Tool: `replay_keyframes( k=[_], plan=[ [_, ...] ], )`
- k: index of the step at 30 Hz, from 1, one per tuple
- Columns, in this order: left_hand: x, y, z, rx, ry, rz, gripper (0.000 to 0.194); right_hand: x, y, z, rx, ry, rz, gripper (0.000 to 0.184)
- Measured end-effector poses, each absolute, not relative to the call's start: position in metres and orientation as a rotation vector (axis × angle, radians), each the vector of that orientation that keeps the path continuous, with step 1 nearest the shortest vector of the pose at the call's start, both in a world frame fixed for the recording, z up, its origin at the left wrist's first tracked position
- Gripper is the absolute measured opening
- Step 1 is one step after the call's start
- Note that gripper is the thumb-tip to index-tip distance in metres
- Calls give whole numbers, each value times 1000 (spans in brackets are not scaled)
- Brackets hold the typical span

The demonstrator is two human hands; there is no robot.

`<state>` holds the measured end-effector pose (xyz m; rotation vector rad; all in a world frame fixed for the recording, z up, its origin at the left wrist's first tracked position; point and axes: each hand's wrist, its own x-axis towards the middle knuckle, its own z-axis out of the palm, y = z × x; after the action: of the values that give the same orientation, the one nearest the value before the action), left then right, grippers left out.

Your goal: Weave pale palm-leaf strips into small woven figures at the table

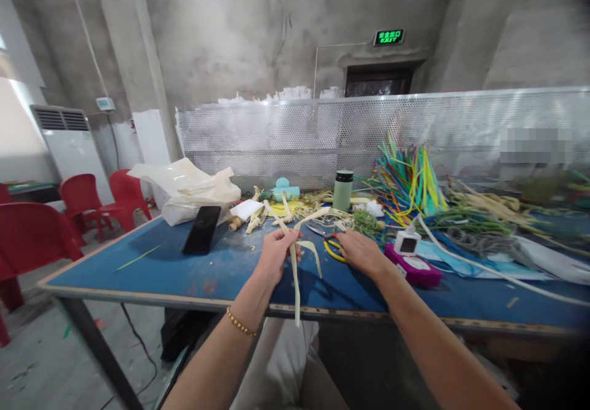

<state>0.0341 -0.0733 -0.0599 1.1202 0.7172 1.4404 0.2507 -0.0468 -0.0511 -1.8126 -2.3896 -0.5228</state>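
Note:
Pale flat plaiting strips [295,278] cross one another in my left hand [276,253], pinched between thumb and fingers, with loose ends hanging over the table's front edge. To the right, my right hand [362,251] is closed over the handle of a pair of scissors [332,250] with yellow grips. The scissor blades point left and lie low over the blue tabletop. Some of my right fingertips are hidden behind the hand. Just beyond both hands lie more pale strip pieces [313,216].
On the blue table [138,278] are a black phone [201,230], a plastic bag [193,189], a green flask [342,192], a bundle of coloured strips [410,182], and a purple power socket [417,268] with a charger and white cable. A perforated metal screen [258,139] stands behind.

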Motion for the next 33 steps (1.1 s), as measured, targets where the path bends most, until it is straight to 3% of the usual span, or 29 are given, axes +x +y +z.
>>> replay_keyframes(
  k=[6, 11, 14, 19, 23, 28, 31, 33],
  plan=[
    [33, -74, -58, 1106, 891, 1432, 38, 245, -46, -43, -1669, -2288, -486, 26],
    [35, -74, -59, 1134, 877, 1418, 38, 212, -56, -19, -1169, -1896, 200, 41],
    [37, -75, -60, 1231, 899, 1407, 36, 190, -58, -5, -1035, -1746, 550, 37],
    [37, -78, -52, 1503, 982, 1588, 27, 180, -50, 5, -870, -1688, 683, 42],
    [35, -82, -34, 1444, 926, 1697, 27, 178, -52, 8, -838, -1762, 711, 40],
    [36, -80, -25, 1408, 738, 1568, 23, 173, -55, 9, -861, -1834, 692, 37],
    [37, -77, -28, 1356, 772, 1583, 24, 188, -52, 2, -1048, -1926, 430, 39],
    [38, -77, -30, 1299, 809, 1590, 22, 206, -50, -9, -1234, -2096, 32, 31]
  ],
)
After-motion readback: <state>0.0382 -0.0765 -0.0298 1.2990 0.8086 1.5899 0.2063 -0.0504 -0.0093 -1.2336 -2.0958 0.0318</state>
